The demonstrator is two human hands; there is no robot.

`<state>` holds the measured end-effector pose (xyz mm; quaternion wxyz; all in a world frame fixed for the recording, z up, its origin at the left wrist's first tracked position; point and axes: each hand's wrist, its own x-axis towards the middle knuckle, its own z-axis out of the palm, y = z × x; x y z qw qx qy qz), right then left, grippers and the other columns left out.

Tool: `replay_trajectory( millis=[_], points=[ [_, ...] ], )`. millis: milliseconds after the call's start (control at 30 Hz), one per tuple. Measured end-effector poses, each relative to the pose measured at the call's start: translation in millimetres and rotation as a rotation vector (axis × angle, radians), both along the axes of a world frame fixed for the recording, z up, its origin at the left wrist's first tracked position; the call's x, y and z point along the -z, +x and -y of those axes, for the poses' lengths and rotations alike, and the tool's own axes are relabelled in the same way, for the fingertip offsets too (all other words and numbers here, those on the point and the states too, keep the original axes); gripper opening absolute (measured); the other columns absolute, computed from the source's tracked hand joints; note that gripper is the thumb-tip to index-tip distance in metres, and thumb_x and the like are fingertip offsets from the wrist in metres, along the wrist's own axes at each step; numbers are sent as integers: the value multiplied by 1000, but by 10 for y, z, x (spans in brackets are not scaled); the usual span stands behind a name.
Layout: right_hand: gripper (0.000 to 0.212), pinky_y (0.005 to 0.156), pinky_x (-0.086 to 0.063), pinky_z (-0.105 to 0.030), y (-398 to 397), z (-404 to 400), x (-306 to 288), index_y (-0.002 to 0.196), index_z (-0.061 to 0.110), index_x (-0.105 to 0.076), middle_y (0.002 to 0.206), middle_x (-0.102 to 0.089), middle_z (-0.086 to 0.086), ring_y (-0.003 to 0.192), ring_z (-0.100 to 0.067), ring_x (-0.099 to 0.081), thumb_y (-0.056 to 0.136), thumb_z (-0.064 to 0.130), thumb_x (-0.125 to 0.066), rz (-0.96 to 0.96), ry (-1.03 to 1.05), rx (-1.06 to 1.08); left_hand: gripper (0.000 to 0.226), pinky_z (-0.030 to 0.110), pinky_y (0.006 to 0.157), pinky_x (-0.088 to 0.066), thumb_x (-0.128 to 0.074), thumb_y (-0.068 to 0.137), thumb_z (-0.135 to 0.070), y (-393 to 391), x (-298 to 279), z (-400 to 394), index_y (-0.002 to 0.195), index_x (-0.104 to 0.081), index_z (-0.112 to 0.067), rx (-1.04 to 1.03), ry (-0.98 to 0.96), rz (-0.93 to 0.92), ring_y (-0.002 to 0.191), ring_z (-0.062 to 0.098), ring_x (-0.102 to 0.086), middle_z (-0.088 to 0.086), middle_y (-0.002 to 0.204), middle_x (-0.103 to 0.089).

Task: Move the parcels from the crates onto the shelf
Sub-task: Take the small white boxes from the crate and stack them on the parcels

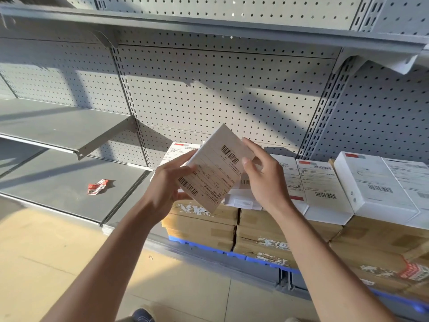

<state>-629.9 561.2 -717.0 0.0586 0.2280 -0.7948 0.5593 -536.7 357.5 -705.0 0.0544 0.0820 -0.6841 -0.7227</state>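
A small white parcel (pixel 217 169) with a barcoded shipping label is tilted in the air in front of the grey shelf (pixel 62 180). My left hand (pixel 167 184) grips its lower left side, thumb on the label. My right hand (pixel 264 180) touches its right edge with thumb and fingers. Behind and to the right, several white labelled parcels (pixel 325 187) lie in a row on top of brown cardboard boxes (pixel 262 238). No crate is in view.
A crumpled red and white wrapper (pixel 97 186) lies on the lower shelf board at left. An upper shelf board (pixel 60 129) juts out at left, another (pixel 209 26) runs overhead. A blue pallet (pixel 209 248) sits under the cardboard boxes. Tan floor lies below.
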Motion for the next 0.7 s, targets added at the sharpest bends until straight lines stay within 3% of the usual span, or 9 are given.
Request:
replay_trajectory(
  millis=[133,233,367,500,600,700],
  points=[
    [46,98,-51,-21,-5,-21,-6,141,35,-57,123,-67,18,103,3,-64,101,13,-58,85,-56,-6,43,59,89,-56,-47,98,-15,-9,29,52,134,-65,-27,70,37,10,99,32,-65,14,111,-68],
    [45,93,-57,-31,-42,-31,17,129,42,-65,107,-72,19,98,-3,-69,98,10,-63,156,-167,31,40,56,90,-56,-53,96,-21,-37,52,64,133,-65,-27,43,33,15,101,31,-66,11,111,-70],
    [41,76,-61,-29,-72,-31,26,131,20,-67,113,-73,-2,97,-10,-73,95,0,-64,303,-409,89,67,52,92,-56,-71,81,-40,-79,96,62,144,-54,-28,-164,33,-2,117,24,-67,2,124,-71],
    [42,81,-63,-43,-60,-26,20,132,7,-65,119,-71,-13,103,-23,-73,92,-4,-68,429,-694,122,94,44,88,-57,-80,68,-47,-90,129,53,152,-40,-38,-269,31,2,124,23,-61,4,147,-54],
    [44,84,-62,-46,23,3,40,129,6,-66,117,-72,-16,105,-26,-73,87,-4,-73,515,-864,140,81,48,91,-58,-79,85,-36,-80,155,-39,152,-34,-46,-231,18,-20,119,21,-64,6,146,-54],
    [43,83,-62,-47,132,106,81,128,5,-66,116,-72,-18,107,-30,-72,87,-4,-74,593,-947,141,75,53,93,-57,-74,91,-24,-89,170,-158,151,-35,-46,-229,26,-70,112,18,-69,0,128,-69]
  ],
)
